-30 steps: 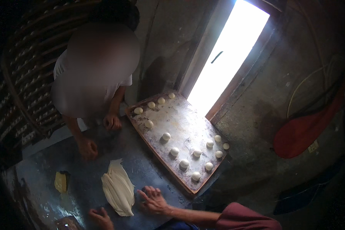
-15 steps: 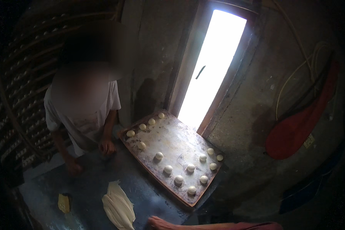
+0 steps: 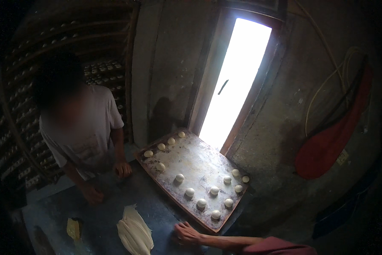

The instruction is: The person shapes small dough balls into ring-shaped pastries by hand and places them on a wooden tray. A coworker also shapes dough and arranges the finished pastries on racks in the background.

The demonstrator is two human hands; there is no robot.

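My right hand [image 3: 187,233], at the end of a bare forearm and dark red sleeve, rests on the dark tabletop beside the tray's near edge. Its fingers are curled closed, and what they hold, if anything, is hidden. A dim brownish shape [image 3: 41,240] at the lower left may be my left hand, but its fingers do not show. Between them lies a long, folded pale lump of dough [image 3: 135,231]. Round white dough balls [image 3: 189,192] sit in loose rows on the worn tray [image 3: 191,159]. A small yellow piece [image 3: 73,228] lies left of the dough.
Across the dark table [image 3: 101,216] stands a person [image 3: 87,127] in a light shirt, both hands at its far edge. A rack [image 3: 12,140] of pale round pieces fills the left. A bright doorway [image 3: 237,76] and a red long-necked object [image 3: 327,153] are beyond.
My right hand and forearm have come further into view, up and to the right. The person opposite has shifted left. The whole view has moved slightly, showing more of the table.
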